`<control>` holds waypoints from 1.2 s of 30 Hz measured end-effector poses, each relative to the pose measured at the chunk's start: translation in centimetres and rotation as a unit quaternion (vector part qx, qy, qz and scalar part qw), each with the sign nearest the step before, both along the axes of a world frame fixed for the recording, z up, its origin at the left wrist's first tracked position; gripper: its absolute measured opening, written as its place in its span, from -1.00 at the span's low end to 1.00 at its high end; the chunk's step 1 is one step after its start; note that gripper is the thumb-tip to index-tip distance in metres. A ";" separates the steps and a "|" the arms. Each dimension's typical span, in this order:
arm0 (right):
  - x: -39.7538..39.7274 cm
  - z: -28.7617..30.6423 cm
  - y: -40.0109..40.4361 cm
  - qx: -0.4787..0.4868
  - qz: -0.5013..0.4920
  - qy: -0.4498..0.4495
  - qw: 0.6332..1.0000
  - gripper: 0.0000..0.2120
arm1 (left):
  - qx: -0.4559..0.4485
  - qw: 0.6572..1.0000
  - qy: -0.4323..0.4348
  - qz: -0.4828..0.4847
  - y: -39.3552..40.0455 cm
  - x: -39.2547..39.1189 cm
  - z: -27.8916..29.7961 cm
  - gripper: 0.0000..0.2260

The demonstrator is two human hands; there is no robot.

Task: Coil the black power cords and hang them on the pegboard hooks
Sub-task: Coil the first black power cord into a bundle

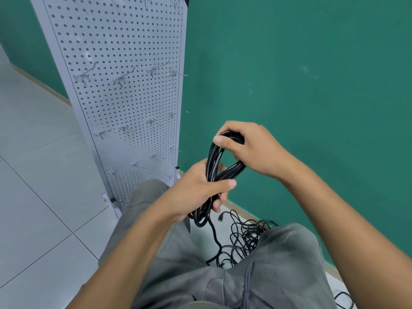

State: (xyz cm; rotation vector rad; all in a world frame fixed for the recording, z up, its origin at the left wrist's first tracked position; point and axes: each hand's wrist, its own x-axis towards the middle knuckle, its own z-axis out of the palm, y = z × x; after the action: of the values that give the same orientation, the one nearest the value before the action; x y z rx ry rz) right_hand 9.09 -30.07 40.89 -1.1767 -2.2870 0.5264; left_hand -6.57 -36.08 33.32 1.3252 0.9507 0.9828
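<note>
A coiled black power cord [214,161] is held upright between both hands in front of my knees. My right hand [247,148] grips the top of the loop, fingers curled over it. My left hand [198,188] grips the coil's lower part, thumb across the strands. One loose end trails from the coil down to the floor. A tangle of more black cords [244,239] lies on the floor between my legs. The white pegboard [124,103] stands to the left, with several bare metal hooks [121,79] in rows.
A green wall [301,74] rises behind my hands, with a wooden skirting at its foot. Light floor tiles [38,175] spread to the left of the pegboard. The pegboard's foot bracket [111,202] sits close to my left knee. Another bit of cord [344,301] lies at bottom right.
</note>
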 end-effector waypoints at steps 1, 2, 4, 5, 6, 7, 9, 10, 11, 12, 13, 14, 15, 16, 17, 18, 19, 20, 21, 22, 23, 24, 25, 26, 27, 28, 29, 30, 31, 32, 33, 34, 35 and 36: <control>-0.1 -0.2 0.1 -0.008 -0.007 0.011 1.000 -0.82 | 0.015 0.999 0.030 0.038 0.0 0.2 -0.1 -0.75; -0.3 -0.5 0.2 -0.015 -0.016 0.020 1.000 -0.79 | 0.036 0.994 0.069 0.081 0.0 0.6 -0.2 -0.68; -0.6 -0.9 0.1 -0.035 -0.040 0.037 0.998 -0.76 | 0.083 0.970 0.158 0.164 -0.5 1.2 -0.2 -0.57; -0.8 -1.1 0.1 -0.044 -0.052 0.046 0.997 -0.75 | 0.096 0.957 0.198 0.191 -0.7 1.5 -0.1 -0.51; -1.0 -1.2 0.0 -0.047 -0.064 0.053 0.995 -0.75 | 0.098 0.946 0.231 0.207 -0.9 1.6 0.1 -0.44; -1.3 -1.3 -0.1 -0.041 -0.076 0.051 0.995 -0.74 | 0.090 0.938 0.261 0.210 -0.9 1.7 0.2 -0.37; -1.9 -2.0 -0.2 -0.014 -0.099 0.031 0.995 -0.74 | 0.054 0.929 0.315 0.185 -0.7 1.8 0.4 -0.24; -2.2 -2.4 -0.2 -0.001 -0.114 0.025 0.993 -0.74 | 0.036 0.927 0.335 0.164 -0.6 1.9 0.5 -0.20; -2.4 -2.9 -0.3 0.007 -0.127 0.026 0.991 -0.74 | 0.021 0.926 0.348 0.146 -0.6 2.1 0.5 -0.18; -2.5 -3.2 -0.3 0.009 -0.134 0.034 0.990 -0.74 | 0.013 0.924 0.356 0.140 -0.6 2.3 0.5 -0.17; -2.5 -3.4 -0.3 0.004 -0.131 0.045 0.990 -0.74 | 0.012 0.920 0.364 0.144 -0.6 2.4 0.4 -0.18; -2.4 -3.3 -0.3 -0.005 -0.118 0.057 0.991 -0.73 | 0.018 0.917 0.367 0.153 -0.7 2.6 0.3 -0.21; -2.1 -3.1 -0.2 -0.016 -0.100 0.067 0.993 -0.72 | 0.023 0.918 0.364 0.159 -0.7 2.7 0.3 -0.25; -1.8 -2.8 -0.1 -0.027 -0.083 0.073 0.994 -0.70 | 0.022 0.922 0.353 0.158 -0.6 2.6 0.2 -0.30; -1.5 -2.5 0.1 -0.039 -0.069 0.075 0.994 -0.69 | 0.012 0.933 0.329 0.143 -0.4 2.4 0.3 -0.35; -1.2 -2.1 0.2 -0.053 -0.059 0.077 0.994 -0.68 | 0.004 0.950 0.287 0.118 -0.2 2.0 0.2 -0.39; -0.9 -1.8 0.3 -0.067 -0.049 0.081 0.993 -0.68 | 0.004 0.969 0.233 0.085 0.0 1.5 0.2 -0.44; -0.6 -1.5 0.4 -0.079 -0.040 0.090 0.992 -0.68 | 0.015 0.983 0.174 0.052 0.3 1.0 0.2 -0.50; -0.4 -1.2 0.4 -0.088 -0.032 0.098 0.991 -0.68 | 0.025 0.992 0.125 0.019 0.4 0.5 0.3 -0.58; -0.3 -0.9 0.5 -0.097 -0.024 0.105 0.990 -0.68 | 0.027 0.995 0.091 -0.009 0.5 0.0 0.5 -0.65; -0.2 -0.6 0.4 -0.109 -0.014 0.114 0.987 -0.67 | 0.023 0.997 0.075 -0.028 0.5 -0.3 0.6 -0.68; -0.2 -0.3 0.3 -0.126 -0.002 0.129 0.984 -0.65 | 0.020 0.996 0.070 -0.042 0.5 -0.6 0.8 -0.69; -0.3 0.0 0.3 -0.144 0.012 0.147 0.978 -0.61 | 0.023 0.996 0.070 -0.054 0.5 -0.8 1.0 -0.71; -0.4 0.1 0.3 -0.159 0.023 0.161 0.974 -0.56 | 0.030 0.995 0.071 -0.066 0.5 -1.0 1.0 -0.73; -0.5 0.3 0.3 -0.166 0.028 0.168 0.971 -0.52 | 0.038 0.994 0.074 -0.077 0.6 -1.2 1.0 -0.74; -0.7 0.3 0.2 -0.168 0.028 0.172 0.970 -0.49 | 0.049 0.992 0.080 -0.085 0.7 -1.4 1.0 -0.74; -0.9 0.4 0.1 -0.166 0.026 0.178 0.970 -0.48 | 0.058 0.991 0.083 -0.091 0.7 -1.5 1.0 -0.75; -1.0 0.4 0.0 -0.162 0.024 0.185 0.969 -0.48 | 0.064 0.990 0.080 -0.097 0.7 -1.6 1.0 -0.78; -1.2 0.4 -0.1 -0.158 0.022 0.192 0.968 -0.48 | 0.060 0.991 0.066 -0.104 0.6 -1.7 1.0 -0.82; -1.3 0.5 -0.1 -0.155 0.021 0.196 0.968 -0.50 | 0.048 0.992 0.041 -0.113 0.5 -1.8 1.0 -0.87; -1.4 0.6 -0.2 -0.149 0.020 0.198 0.969 -0.51 | 0.032 0.991 0.013 -0.128 0.4 -1.8 1.0 -0.91; -1.6 0.7 -0.3 -0.139 0.018 0.196 0.970 -0.54 | 0.020 0.990 -0.011 -0.143 0.3 -1.8 0.8 -0.89; -1.7 0.9 -0.4 -0.128 0.018 0.192 0.973 -0.59 | 0.008 0.987 -0.036 -0.154 0.2 -1.7 0.6 -0.86; -1.8 1.2 -0.5 -0.118 0.022 0.188 0.975 -0.67 | -0.009 0.985 -0.065 -0.159 0.1 -1.5 0.4 -0.85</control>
State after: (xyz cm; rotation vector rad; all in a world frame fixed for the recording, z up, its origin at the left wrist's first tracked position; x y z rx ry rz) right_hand 7.34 -30.52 42.11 -1.0281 -1.9669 0.9710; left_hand -8.11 -36.00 33.73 1.3318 0.6217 0.8009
